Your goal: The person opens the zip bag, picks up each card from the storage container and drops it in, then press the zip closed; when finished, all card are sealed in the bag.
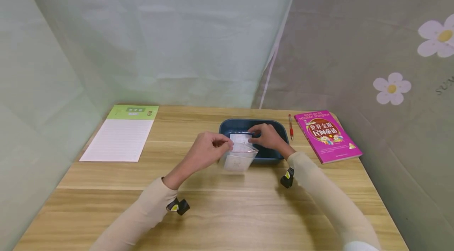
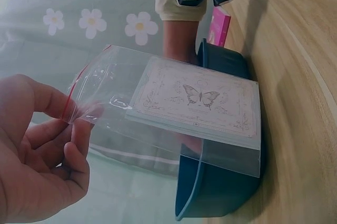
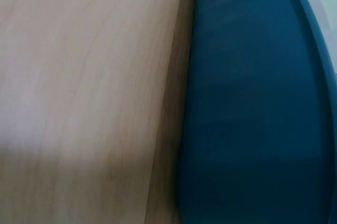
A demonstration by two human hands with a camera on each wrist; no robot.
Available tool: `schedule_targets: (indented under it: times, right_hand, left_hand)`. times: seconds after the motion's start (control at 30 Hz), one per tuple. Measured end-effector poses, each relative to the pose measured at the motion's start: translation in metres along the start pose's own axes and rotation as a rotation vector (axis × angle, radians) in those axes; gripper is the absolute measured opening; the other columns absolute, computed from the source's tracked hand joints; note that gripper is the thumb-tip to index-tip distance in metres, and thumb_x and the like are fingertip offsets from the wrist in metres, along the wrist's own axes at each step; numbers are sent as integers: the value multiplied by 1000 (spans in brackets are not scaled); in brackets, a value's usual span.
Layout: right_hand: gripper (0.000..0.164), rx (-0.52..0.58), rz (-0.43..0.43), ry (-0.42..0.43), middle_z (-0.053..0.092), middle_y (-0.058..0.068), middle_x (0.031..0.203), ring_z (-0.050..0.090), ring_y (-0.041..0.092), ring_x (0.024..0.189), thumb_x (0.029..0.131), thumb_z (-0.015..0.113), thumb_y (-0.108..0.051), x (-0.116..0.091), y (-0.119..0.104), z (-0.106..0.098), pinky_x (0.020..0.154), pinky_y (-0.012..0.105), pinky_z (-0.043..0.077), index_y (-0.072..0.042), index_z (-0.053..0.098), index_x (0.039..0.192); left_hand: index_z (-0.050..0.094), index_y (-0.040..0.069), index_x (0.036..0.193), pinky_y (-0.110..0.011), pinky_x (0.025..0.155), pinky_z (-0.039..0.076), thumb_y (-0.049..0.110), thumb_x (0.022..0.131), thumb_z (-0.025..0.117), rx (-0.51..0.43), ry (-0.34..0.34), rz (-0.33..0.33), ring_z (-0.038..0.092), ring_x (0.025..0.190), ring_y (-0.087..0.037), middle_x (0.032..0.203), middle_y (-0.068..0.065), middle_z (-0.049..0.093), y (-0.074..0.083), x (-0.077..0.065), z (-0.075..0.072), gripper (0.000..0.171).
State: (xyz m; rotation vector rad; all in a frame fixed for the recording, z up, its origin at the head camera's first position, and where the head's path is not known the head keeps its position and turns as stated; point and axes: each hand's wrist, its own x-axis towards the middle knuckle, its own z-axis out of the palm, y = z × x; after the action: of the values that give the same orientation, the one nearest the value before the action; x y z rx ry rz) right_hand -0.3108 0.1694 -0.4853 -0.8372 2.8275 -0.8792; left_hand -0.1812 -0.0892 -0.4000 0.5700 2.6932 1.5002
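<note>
My left hand [image 1: 209, 150] pinches a clear zip bag [image 2: 118, 84] by its red-edged mouth, thumb against fingers. Inside the bag lies a stack of pale cards [image 2: 200, 98], the front one printed with a butterfly and an ornate border. The bag hangs tilted over the near rim of a dark blue basin [image 1: 264, 160]. Above that basin, my right hand [image 1: 267, 136] pinches the right edge of a white card [image 1: 240, 139] behind the bag. In the left wrist view the bag and its cards mostly hide the right hand. The right wrist view shows only basin wall and table.
A red pen [image 1: 291, 128] lies right of the basin, beside a pink book [image 1: 328, 136]. On the left is a lined writing pad [image 1: 120, 136] with a green header. Fabric walls [image 1: 184, 46] enclose the wooden table [image 1: 227, 211] at the back and sides.
</note>
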Motion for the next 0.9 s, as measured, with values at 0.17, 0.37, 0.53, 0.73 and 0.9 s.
schedule_targets:
  times: [0.17, 0.37, 0.53, 0.73, 0.9]
  right_hand:
    - [35, -47, 7, -20, 75, 11, 115, 70, 25, 97, 85, 84, -21, 1, 1, 2, 83, 43, 57, -6, 76, 116]
    - [42, -129, -3, -70, 73, 13, 122, 69, 28, 104, 85, 84, -21, 2, 2, 6, 86, 44, 56, -6, 74, 123]
    - [42, -148, 12, -80, 72, 14, 122, 68, 30, 108, 84, 85, -20, 0, 1, 6, 90, 46, 55, -6, 74, 122]
    - [41, -140, 15, -68, 73, 13, 119, 67, 28, 103, 82, 87, -19, 0, 1, 6, 85, 44, 56, -6, 75, 119]
    - [41, -144, -5, -54, 73, 12, 118, 67, 27, 99, 81, 87, -17, 1, 1, 6, 84, 43, 55, -5, 75, 118]
  left_hand:
    - [81, 10, 98, -28, 63, 52, 15, 97, 67, 2, -1, 4, 60, 75, -16, 88, 2, 74, 0, 0, 0, 14]
    - [81, 10, 98, -28, 60, 50, 15, 97, 67, -8, -8, 5, 59, 74, -17, 87, 2, 73, 0, 0, 0, 14]
    - [80, 11, 98, -27, 58, 48, 15, 97, 67, -11, -12, -5, 58, 73, -17, 86, 2, 73, -1, 0, -1, 14]
    - [80, 9, 99, -27, 58, 48, 15, 97, 68, -8, -12, -5, 58, 72, -17, 86, 2, 73, -2, 0, -1, 14]
    - [80, 6, 100, -27, 59, 49, 14, 97, 67, -6, -12, 1, 59, 73, -17, 86, 1, 73, -2, 0, -1, 16]
